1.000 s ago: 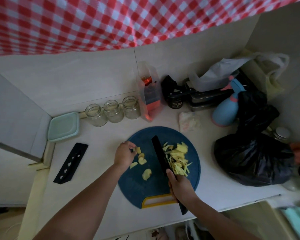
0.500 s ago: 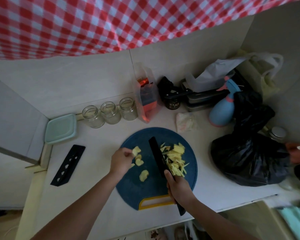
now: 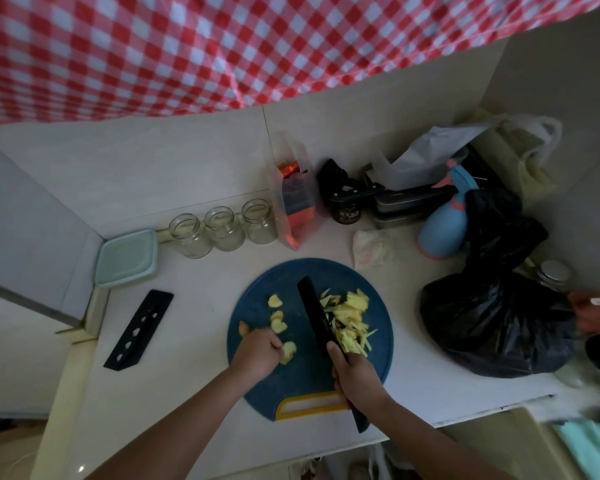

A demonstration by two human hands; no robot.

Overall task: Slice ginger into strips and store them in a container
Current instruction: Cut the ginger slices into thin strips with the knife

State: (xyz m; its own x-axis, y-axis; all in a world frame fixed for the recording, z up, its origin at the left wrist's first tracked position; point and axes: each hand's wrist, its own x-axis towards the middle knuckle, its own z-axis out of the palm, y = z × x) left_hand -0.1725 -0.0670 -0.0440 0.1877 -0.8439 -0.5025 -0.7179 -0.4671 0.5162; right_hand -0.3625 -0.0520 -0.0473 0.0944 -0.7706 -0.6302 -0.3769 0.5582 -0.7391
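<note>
the ginger slices (image 3: pixel 278 320) lie scattered on the left half of a round blue cutting board (image 3: pixel 291 386), pale yellow and flat, a few touching one another. the ginger strips (image 3: pixel 349 320) sit in a loose heap on the right half of the same board, some thin ends poking out toward its right edge. between the two lies the black blade of a knife (image 3: pixel 314 310), its tip pointing away from the person and its right side against the strips.

the left hand (image 3: pixel 257 355) is at the near end of the slices with its fingers curled down, pinching the edge of the nearest slice. the right hand (image 3: pixel 355 379) is wrapped round the knife handle, whose dark end sticks out past the wrist over the board's yellow grip slot.

the board rests on a pale counter (image 3: pixel 194 341). to the left, well apart from the board, a black knife sheath (image 3: pixel 139 329) lies flat, and beyond it, in the corner, stands a square container (image 3: pixel 127 258) with a pale green lid on. three open glass jars (image 3: pixel 224 228) stand in a row along the back wall. further right are a crumpled cloth (image 3: pixel 374 249), a blue spray bottle (image 3: pixel 442 230) and a bulging black plastic bag (image 3: pixel 492 323). a red-and-white checked cloth (image 3: pixel 222 46) hangs across the top.
</note>
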